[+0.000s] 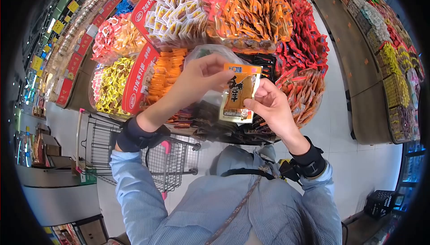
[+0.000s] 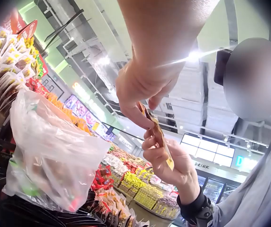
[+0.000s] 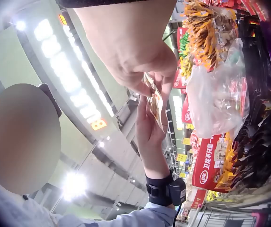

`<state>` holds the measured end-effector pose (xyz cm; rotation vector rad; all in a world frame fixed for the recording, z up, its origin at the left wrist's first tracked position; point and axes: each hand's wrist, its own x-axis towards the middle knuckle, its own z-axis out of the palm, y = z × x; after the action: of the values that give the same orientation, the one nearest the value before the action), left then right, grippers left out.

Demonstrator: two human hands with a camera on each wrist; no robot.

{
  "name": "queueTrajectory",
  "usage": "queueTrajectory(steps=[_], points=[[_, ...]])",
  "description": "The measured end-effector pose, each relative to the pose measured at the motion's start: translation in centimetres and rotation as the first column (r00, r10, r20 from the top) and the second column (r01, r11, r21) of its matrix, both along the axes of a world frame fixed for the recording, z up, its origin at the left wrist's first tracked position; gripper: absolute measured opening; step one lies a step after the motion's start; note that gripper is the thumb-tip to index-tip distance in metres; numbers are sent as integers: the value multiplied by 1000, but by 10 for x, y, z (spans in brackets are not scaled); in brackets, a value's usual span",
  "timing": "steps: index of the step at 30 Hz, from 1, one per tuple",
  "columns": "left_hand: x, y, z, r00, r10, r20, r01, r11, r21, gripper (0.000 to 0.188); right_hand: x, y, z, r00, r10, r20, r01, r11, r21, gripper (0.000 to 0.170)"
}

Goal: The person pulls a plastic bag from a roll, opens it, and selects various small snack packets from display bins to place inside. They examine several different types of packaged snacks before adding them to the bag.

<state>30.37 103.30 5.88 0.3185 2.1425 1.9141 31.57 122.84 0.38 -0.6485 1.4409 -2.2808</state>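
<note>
A flat snack packet (image 1: 239,93), orange at the top with a brown piece printed on its front and dark lettering, is held upright before the chest. My left hand (image 1: 197,80) pinches its upper left edge, fingers partly hidden behind it. On the other side my right hand (image 1: 274,106) grips the right edge, thumb across the front. From the left wrist view the packet (image 2: 161,142) appears edge-on between both hands. Behind and below it, a translucent plastic bag (image 2: 50,151) with some colourful contents sits on the display of dark packets.
Heaped wrapped snacks, including orange packets (image 1: 255,14) and red packets (image 1: 309,43), fill the display ahead. Red sign boards (image 1: 142,77) edge its left side. A wire shopping cart (image 1: 163,164) stands at the lower left. Shelving (image 1: 358,61) lines the right beyond an aisle.
</note>
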Motion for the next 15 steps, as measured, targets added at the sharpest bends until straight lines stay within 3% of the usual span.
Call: queueTrajectory(steps=[4, 15], points=[[6, 5, -2, 1000, 4, 24, -4, 1000, -14, 23, 0, 2, 6, 997, -75, 22, 75, 997, -13, 25], [6, 8, -5, 1000, 9, 17, -10, 999, 31, 18, 0, 3, 3, 996, -94, 0, 94, 995, -33, 25]])
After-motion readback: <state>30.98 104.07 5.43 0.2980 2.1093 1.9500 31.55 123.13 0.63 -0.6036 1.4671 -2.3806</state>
